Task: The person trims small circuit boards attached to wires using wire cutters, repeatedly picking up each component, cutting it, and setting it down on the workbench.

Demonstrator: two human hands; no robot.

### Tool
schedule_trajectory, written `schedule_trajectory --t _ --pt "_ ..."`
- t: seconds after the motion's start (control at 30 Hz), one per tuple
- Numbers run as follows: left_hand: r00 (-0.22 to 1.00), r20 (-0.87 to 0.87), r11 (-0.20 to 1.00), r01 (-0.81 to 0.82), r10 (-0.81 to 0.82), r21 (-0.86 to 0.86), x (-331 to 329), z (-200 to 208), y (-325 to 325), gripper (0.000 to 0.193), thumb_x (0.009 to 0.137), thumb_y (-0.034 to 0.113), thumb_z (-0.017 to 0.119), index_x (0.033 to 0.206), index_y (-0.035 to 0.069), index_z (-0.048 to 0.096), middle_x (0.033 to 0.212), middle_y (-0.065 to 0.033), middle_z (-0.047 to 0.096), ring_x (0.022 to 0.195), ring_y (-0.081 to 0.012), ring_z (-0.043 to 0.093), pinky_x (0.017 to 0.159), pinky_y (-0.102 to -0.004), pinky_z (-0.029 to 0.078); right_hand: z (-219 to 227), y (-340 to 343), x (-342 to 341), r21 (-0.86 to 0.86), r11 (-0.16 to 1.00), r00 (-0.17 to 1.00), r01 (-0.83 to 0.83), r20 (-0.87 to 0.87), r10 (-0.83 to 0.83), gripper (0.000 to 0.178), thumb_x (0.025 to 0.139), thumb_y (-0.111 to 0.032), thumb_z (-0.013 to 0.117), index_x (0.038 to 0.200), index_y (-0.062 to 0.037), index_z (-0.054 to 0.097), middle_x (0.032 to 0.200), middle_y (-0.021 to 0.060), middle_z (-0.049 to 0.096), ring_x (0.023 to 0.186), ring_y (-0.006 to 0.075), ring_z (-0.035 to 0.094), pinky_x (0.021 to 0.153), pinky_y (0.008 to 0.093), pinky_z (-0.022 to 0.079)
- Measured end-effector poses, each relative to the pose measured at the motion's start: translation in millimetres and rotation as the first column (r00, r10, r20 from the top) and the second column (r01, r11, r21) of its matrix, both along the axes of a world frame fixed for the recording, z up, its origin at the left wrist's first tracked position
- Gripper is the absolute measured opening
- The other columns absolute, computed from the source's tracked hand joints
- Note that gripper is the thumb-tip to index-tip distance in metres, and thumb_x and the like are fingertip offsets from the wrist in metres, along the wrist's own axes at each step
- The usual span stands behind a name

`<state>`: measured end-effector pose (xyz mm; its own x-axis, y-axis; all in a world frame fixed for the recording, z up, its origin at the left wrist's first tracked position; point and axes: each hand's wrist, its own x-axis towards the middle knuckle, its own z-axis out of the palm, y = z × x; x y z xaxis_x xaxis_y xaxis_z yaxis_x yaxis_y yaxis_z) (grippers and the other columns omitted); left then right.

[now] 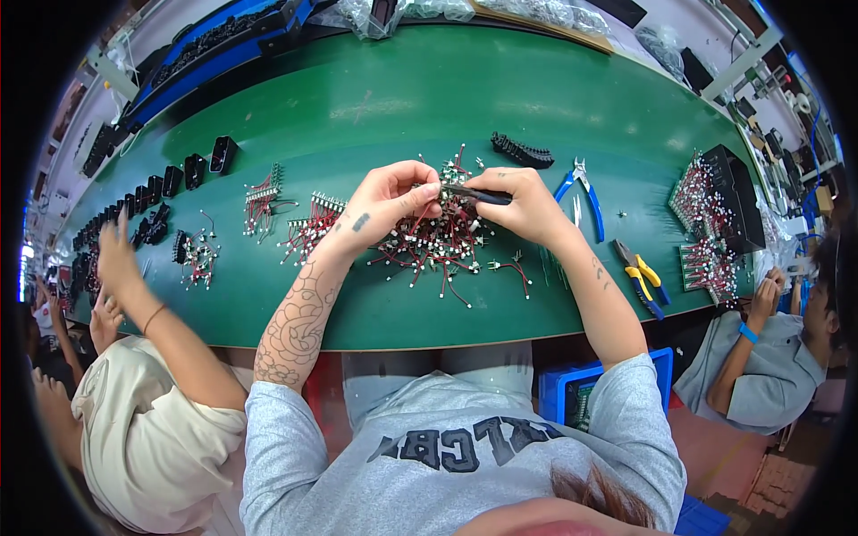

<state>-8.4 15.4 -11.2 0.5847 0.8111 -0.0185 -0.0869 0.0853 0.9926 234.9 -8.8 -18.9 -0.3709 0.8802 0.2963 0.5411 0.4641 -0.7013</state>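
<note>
My left hand [391, 196] is closed in a pinch, its fingertips on what looks like a small wired circuit board, mostly covered by the fingers. My right hand [525, 205] grips a slim black pair of pliers [478, 194], the tip pointing left and meeting the left fingertips. Directly below both hands lies a tangled pile of small wired boards [438, 237], with red and black leads and white connectors. One loose wired piece [516, 268] rests right of the pile. Left of it is a strip of wired boards [313, 219], partly overlapping the pile's edge.
Blue-handled cutters [581, 196] and yellow-and-blue pliers [641, 277] lie right of my right forearm. A black ribbed strip [522, 151] sits beyond my hands. Wired board panels [702, 210] lean by a black bin [735, 198]. Co-workers sit on both sides; one's arm [134, 277] reaches over the table's left.
</note>
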Motion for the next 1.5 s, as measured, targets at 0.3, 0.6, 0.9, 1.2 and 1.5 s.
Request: schedule_trajectory --t 0.3,0.6,0.9,1.2,1.5 --pt "0.982 0.082 0.985 -0.169 0.171 -0.029 -7.5 -8.2 11.0 0.01 0.094 0.008 0.065 0.101 0.001 0.065 0.084 -0.004 0.066 0.076 -0.0082 0.063 0.068 -0.0182 0.051 -0.4 5.7 3.5 0.236 0.965 0.987 0.113 0.082 -0.136 0.031 0.074 -0.005 0.067 0.104 -0.0066 0.072 0.095 0.0058 0.07 0.085 0.0226 0.063 0.079 0.0318 0.051" --pt "0.987 0.049 0.988 -0.151 0.153 -0.044 1.7 -0.2 0.5 0.01 0.092 0.006 0.066 0.1 0.0 0.066 0.084 -0.004 0.067 0.074 -0.0085 0.061 0.069 -0.0192 0.051 -0.7 2.2 -3.8 0.351 0.933 0.987 0.076 0.106 -0.12 0.033 0.073 -0.008 0.069 0.107 -0.0094 0.072 0.094 0.0053 0.068 0.089 0.0225 0.061 0.084 0.0323 0.05" --pt "0.991 0.025 0.991 -0.135 0.134 0.018 4.4 -1.6 -2.6 0.009 0.092 0.005 0.065 0.099 0.0 0.065 0.083 -0.0036 0.065 0.074 -0.0088 0.06 0.07 -0.0199 0.05 -3.9 1.5 -2.4 0.351 0.935 0.981 0.045 0.159 -0.107 0.033 0.071 -0.005 0.069 0.103 -0.0072 0.073 0.091 0.0059 0.068 0.082 0.0221 0.061 0.077 0.031 0.051" --pt "0.994 -0.071 0.99 -0.08 0.088 0.118 1.6 -1.4 -2.9 0.007 0.093 0.005 0.062 0.098 0.001 0.064 0.082 -0.0025 0.062 0.072 -0.008 0.057 0.068 -0.0196 0.048 1.0 -1.7 -0.4 0.092 0.995 0.993 0.044 0.103 -0.054 0.029 0.074 -0.011 0.071 0.102 -0.0054 0.073 0.088 0.0058 0.07 0.07 0.0243 0.061 0.068 0.0322 0.05" --pt "0.991 0.088 0.994 -0.097 0.1 -0.04 -2.2 3.2 1.6 0.009 0.094 0.008 0.064 0.1 0.001 0.065 0.081 -0.0041 0.064 0.07 -0.0083 0.058 0.064 -0.0199 0.049 8.4 -0.2 0.4 -0.013 0.994 0.987 0.105 -0.122 -0.106 0.033 0.071 -0.004 0.067 0.104 -0.0018 0.072 0.094 0.0078 0.071 0.079 0.0228 0.063 0.073 0.03 0.05"
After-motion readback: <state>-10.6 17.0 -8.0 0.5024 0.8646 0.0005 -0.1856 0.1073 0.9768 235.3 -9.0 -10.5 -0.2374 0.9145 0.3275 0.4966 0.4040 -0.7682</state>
